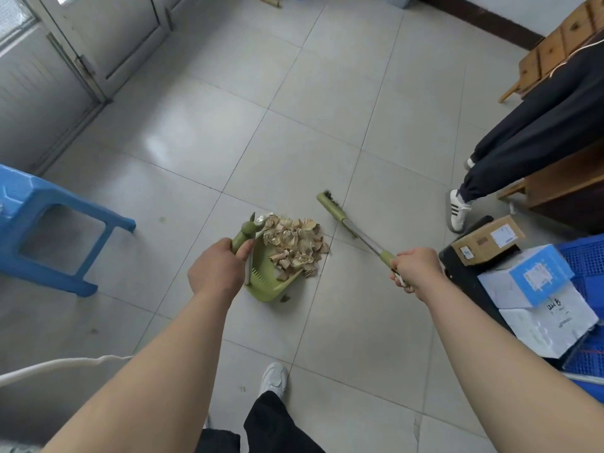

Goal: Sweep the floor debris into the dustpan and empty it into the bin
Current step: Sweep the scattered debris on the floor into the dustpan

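Observation:
A green dustpan [265, 287] rests on the tiled floor in the middle of the head view, its mouth facing right. A heap of brown paper scraps and shiny wrappers [295, 245] lies partly inside it and partly at its lip. My left hand [217, 268] is shut on the dustpan's upright green handle. My right hand [415, 268] grips the green end of the broom handle. The broom [336, 215] slants up and left, its green head with dark bristles on the floor just right of the heap. No bin is in view.
A blue plastic stool [49, 230] stands at the left. Cardboard boxes [536, 289] and a blue crate [588, 256] sit at the right. Another person's legs [523, 148] and wooden furniture [555, 50] occupy the upper right. A grey door [98, 34] is at the far left.

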Demonstrator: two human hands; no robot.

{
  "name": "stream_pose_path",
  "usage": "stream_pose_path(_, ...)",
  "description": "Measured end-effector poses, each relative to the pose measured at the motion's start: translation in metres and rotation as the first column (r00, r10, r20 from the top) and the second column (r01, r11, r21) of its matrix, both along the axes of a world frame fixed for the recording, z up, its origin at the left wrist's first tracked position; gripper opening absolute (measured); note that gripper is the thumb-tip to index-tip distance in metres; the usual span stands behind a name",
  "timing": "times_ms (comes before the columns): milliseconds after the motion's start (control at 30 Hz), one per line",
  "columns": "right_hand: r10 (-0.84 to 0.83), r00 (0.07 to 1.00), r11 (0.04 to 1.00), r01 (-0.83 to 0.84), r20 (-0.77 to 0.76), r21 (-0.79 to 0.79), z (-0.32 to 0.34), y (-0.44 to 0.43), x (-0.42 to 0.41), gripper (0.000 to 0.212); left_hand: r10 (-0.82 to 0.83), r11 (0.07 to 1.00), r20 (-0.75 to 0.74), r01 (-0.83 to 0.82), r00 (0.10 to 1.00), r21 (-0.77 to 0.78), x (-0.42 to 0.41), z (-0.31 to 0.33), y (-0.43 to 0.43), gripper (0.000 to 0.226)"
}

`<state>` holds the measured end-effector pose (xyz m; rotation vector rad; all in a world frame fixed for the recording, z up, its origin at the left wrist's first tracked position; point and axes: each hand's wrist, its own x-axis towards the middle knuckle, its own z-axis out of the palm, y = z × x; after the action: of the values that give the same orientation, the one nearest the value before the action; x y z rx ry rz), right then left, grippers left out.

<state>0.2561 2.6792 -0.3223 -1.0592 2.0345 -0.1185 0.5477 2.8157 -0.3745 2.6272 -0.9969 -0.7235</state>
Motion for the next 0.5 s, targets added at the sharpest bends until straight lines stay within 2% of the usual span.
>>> stream_pose_path(133,0.212,0.973,0.976,-0.205,-0.088,0.076,-0.013,-0.006,0.006,0.014,0.011,1.0,0.018,-0.01,1.0,-0.01,0.001,-0.005,-0.009,0.053)
stream_pose_path(367,0.445,0.892,0.877,-0.416,-0.078,0.242,-0.012,0.02,0.008,0.024,0.005,1.0,0.022,-0.005,1.0,-0.012,-0.002,-0.005,-0.017,0.053)
stream_pose_path(500,0.611,0.78,0.776,-0.557,-0.135,0.296,0.004,0.038,0.004,0.023,0.004,1.0,0.012,-0.004,1.0,-0.009,-0.003,-0.004,-0.016,0.052)
